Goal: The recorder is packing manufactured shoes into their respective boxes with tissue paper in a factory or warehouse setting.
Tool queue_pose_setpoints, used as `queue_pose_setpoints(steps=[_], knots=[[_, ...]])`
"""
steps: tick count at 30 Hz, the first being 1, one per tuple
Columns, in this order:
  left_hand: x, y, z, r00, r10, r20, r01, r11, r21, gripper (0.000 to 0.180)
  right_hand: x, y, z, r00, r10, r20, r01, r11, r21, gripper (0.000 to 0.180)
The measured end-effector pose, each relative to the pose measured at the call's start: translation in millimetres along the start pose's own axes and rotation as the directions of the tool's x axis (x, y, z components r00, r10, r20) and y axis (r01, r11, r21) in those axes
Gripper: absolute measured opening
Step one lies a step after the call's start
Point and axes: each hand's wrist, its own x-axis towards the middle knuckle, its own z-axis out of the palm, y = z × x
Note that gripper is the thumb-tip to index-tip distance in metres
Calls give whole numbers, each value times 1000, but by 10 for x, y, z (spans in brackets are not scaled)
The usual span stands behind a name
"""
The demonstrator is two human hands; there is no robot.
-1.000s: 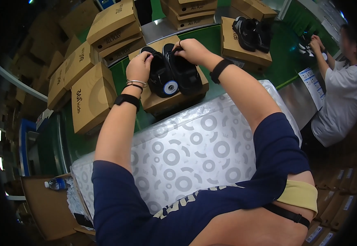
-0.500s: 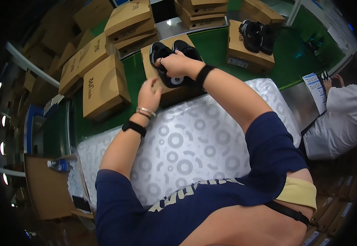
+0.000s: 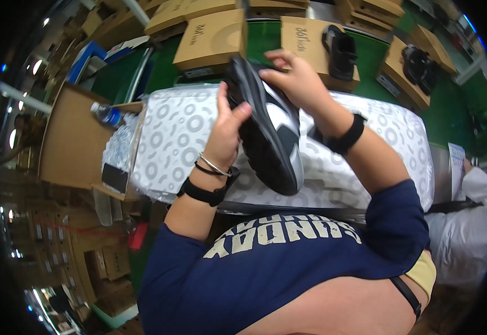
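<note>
I hold a black and white shoe [image 3: 268,134] up in front of me, sole toward the camera, above a stack of white patterned paper [image 3: 170,139]. My left hand [image 3: 227,123] grips its left side. My right hand [image 3: 296,84] grips its upper end. Behind it on the green conveyor [image 3: 265,39] lie brown shoe boxes; one box [image 3: 307,36] carries a single black shoe [image 3: 339,51] on its lid, and another box [image 3: 405,78] further right carries a pair of black shoes [image 3: 419,64].
A closed brown box [image 3: 212,39] lies just beyond the paper stack. An open cardboard carton [image 3: 78,139] stands at the left with a water bottle [image 3: 106,114] on it. A person in a white top [image 3: 467,223] works at the right.
Both hands were on the pair of shoes on a box on the conveyor. They have since lifted one shoe off it and brought it up close over the paper stack.
</note>
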Motion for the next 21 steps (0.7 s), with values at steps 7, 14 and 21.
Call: queue_pose_setpoints(steps=[7, 14, 21], knots=[[-488, 45, -1260, 961, 122, -247, 177, 414, 893, 30, -286, 349, 169, 920, 339, -198, -274, 916, 294, 39], [-847, -150, -2033, 781, 323, -535, 623, -467, 627, 60, -457, 790, 177, 913, 323, -248, -337, 941, -14, 42], [-785, -119, -1998, 788, 342, -512, 615, -452, 646, 56, -516, 812, 222, 865, 348, -361, -338, 937, 95, 49]])
